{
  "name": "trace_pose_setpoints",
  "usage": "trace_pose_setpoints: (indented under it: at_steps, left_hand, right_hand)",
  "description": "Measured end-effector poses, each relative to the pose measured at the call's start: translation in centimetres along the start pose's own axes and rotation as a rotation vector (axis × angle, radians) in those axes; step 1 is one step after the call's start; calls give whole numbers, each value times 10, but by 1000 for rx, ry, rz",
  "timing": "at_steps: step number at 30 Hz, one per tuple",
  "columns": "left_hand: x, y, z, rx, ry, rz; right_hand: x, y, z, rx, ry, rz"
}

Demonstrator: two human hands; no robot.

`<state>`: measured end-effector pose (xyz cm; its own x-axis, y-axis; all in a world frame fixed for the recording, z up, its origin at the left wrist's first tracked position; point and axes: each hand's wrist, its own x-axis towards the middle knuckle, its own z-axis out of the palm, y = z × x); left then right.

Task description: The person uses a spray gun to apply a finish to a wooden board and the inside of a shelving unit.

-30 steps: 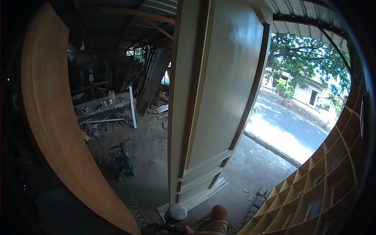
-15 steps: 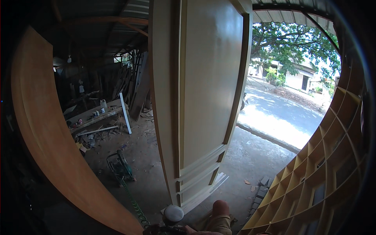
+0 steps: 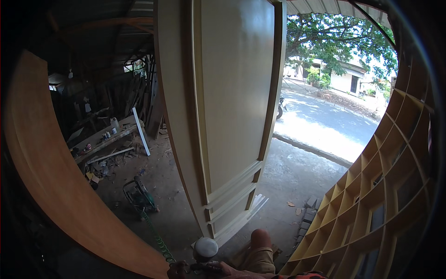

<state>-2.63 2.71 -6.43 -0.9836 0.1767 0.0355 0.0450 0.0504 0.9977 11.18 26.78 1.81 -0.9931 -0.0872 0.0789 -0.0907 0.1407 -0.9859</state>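
Hands [image 3: 223,268] beside cup [image 3: 206,249] — murky, cropped

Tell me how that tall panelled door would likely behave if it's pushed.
The tall panelled door would probably be stiff, given its framed panels. It may tip, since it stands upright and is much taller than wide, though hidden bracing can't be ruled out. Its smooth sheen suggests it could feel slippery.
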Motion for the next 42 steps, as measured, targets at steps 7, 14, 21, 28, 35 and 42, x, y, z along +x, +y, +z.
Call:
trace_pose_setpoints:
  at_steps: [7, 14, 21, 28, 35, 42]
  left_hand:
    - [0, -11, 5, -28, 6, -10]
    - [-5, -13, -3, -27, 38, 9]
    - [-9, -22, -12, -37, 28, 25]
    - [-25, 43, -9, -91, -124, 68]
    - [-37, 74, -5, -108, -142, 26]
    - [-36, 90, 23, 223, -228, 285]
  right_hand:
    - [-5, 3, -1, -10, 13, 8]
    - [-13, 11, 6, -14, 8, -57]
    - [-8, -33, -34, 63, 264, -22]
    - [-18, -162, -141, -35, 611, -36]
    - [-27, -295, -242, -337, 924, -160]
    - [-30, -396, -321, -260, 984, -339]
